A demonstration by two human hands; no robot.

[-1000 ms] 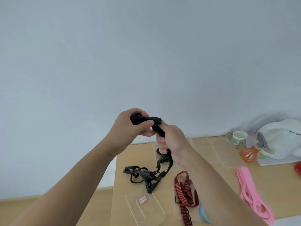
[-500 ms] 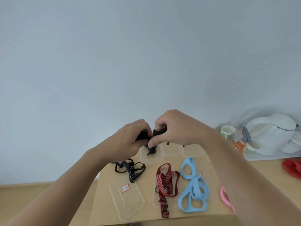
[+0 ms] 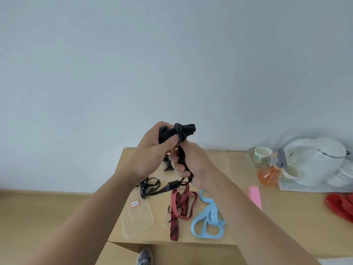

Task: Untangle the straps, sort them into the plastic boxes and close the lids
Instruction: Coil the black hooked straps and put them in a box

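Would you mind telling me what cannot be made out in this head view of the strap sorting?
All in the head view:
- How the black strap is knotted: hidden inside the left hand and right hand gripping it.
- The plastic box contents: blocked by both hands.
- The red object: cut off by the right edge.
- The label on the lid: too small to read.
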